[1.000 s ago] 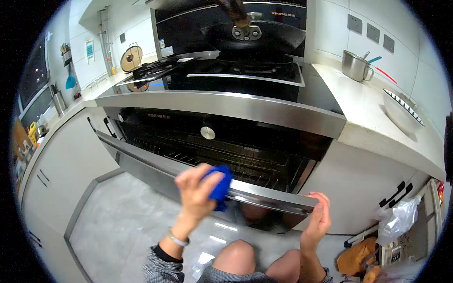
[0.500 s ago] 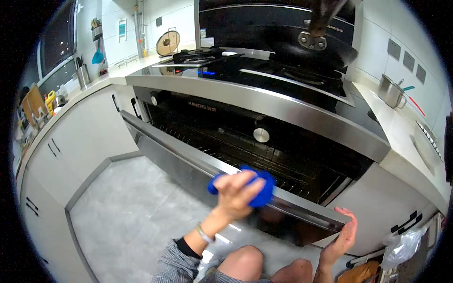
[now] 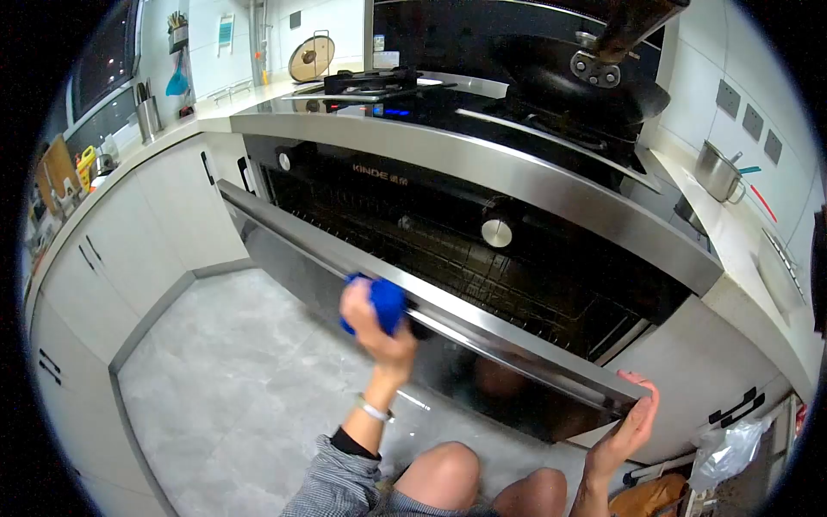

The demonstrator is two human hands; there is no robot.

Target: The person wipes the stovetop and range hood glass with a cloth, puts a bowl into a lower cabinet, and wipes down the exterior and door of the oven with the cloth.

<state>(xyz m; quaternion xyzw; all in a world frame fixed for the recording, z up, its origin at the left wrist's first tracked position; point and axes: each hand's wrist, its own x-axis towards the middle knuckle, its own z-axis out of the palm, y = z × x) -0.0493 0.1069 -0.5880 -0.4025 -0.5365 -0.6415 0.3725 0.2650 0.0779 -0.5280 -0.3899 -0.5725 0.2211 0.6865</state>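
Above the gray floor (image 3: 250, 362), your left hand (image 3: 376, 334) squeezes a blue cloth (image 3: 388, 305) at the half-open oven door (image 3: 482, 379), likely wiping, and your right hand (image 3: 633, 422) grips its corner, which the next rub needs held steady.

Blue cloth (image 3: 388, 305) at open oven door (image 3: 508, 388)

Blue cloth (image 3: 390, 305) is partly covered by left grip (image 3: 379, 334), itself slightly blurred; wok handle (image 3: 636, 30) is cropped by top edge.
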